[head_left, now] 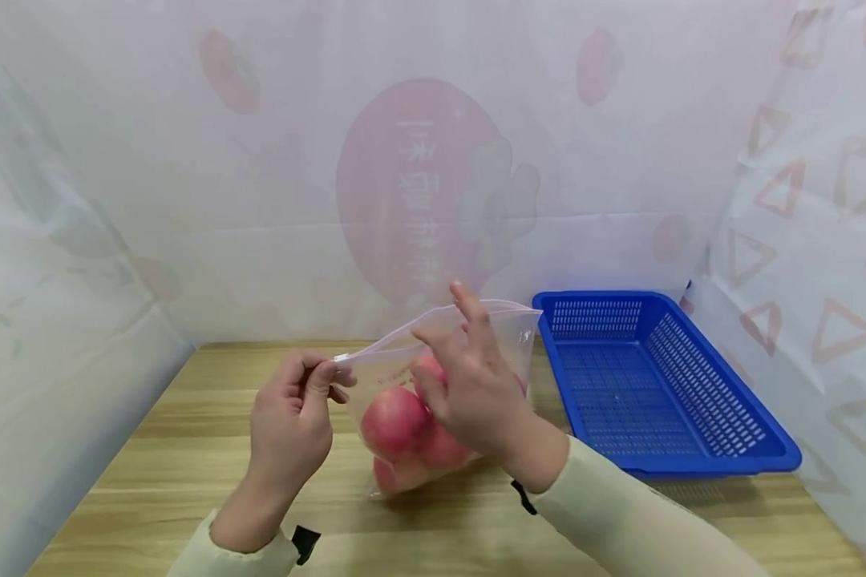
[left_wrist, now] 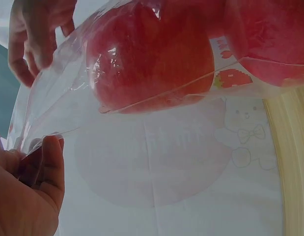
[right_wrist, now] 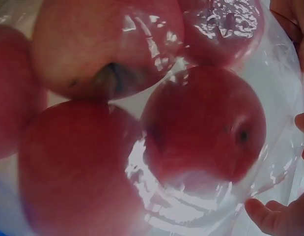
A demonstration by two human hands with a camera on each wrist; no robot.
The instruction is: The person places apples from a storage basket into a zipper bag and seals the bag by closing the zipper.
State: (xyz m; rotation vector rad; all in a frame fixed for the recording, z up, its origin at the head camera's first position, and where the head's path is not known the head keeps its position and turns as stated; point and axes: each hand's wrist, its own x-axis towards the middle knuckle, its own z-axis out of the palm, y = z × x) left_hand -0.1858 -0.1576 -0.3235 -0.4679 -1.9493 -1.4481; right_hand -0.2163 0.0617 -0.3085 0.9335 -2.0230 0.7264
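A clear zip bag [head_left: 508, 340] stands on the wooden table [head_left: 159, 465] with several red apples [head_left: 393, 421] inside. My left hand [head_left: 332, 373] pinches the left end of the bag's pink zip strip [head_left: 397, 335] between thumb and forefinger. My right hand [head_left: 462, 361] is at the bag's top, fingers straight and spread against the plastic, one finger above the strip. The left wrist view shows the pinching fingertips [left_wrist: 43, 162], an apple [left_wrist: 152, 54] through the plastic, and the right hand [left_wrist: 34, 34] at the bag's edge. In the right wrist view, apples [right_wrist: 206, 128] fill the frame.
An empty blue perforated basket [head_left: 722, 465] sits on the table right of the bag, close to it. White printed sheeting [head_left: 260, 200] walls in the back and both sides. Bare wood lies to the left and in front of the bag.
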